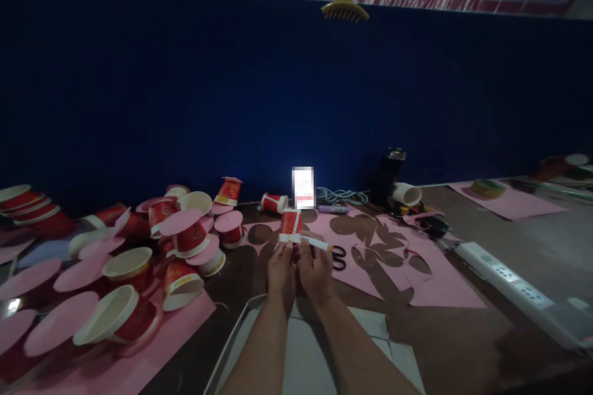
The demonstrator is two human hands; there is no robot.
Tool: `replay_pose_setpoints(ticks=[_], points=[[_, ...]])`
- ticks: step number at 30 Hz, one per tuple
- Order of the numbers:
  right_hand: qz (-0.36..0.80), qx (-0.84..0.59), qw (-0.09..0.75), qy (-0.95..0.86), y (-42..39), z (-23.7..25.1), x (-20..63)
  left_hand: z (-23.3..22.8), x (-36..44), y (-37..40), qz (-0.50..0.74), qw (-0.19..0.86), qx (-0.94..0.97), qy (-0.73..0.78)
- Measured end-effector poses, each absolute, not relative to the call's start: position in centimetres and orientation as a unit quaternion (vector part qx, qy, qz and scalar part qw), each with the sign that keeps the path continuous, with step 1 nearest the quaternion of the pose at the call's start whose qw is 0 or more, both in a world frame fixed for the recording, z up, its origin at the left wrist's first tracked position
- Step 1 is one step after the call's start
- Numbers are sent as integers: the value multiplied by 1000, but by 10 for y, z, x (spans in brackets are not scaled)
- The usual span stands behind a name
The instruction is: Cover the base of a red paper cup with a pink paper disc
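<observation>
Straight ahead we see both hands close together above the dark desk (pixel 463 333): our left hand (pixel 280 271) grips an upside-down red paper cup with a white rim (pixel 291 225), our right hand (pixel 315 271) pinches a white marker pen (pixel 317 242) against it, black scissors (pixel 338 257) just beside.

Many red paper cups (pixel 139 271) w/ pink paper discs (pixel 180 221) are lying in a heap at 9 o'clock. Pink paper sheet (pixel 417 278) w/ round cut-outs is spreading at 3 o'clock, black scissors (pixel 339 257) touching its edge. A dark flask (pixel 388 174) is standing approx. at 1 o'clock. A white power strip (pixel 504 281) is lying at 4 o'clock.
</observation>
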State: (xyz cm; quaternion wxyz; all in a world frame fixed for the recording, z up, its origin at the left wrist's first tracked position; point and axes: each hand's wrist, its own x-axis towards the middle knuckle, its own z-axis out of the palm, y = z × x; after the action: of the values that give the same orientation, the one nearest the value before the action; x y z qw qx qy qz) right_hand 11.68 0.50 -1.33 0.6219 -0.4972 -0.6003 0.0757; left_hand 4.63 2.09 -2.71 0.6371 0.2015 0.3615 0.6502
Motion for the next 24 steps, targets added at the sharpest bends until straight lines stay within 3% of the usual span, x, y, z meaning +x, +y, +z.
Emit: replay_pose_setpoints(ticks=[17,24], points=[[10,-477,626,-617,10,-16,117,-26,47,22,631,576,304,422],[9,-480,618,-622,11,-17,116,-30,47,24,624,598,298,405]])
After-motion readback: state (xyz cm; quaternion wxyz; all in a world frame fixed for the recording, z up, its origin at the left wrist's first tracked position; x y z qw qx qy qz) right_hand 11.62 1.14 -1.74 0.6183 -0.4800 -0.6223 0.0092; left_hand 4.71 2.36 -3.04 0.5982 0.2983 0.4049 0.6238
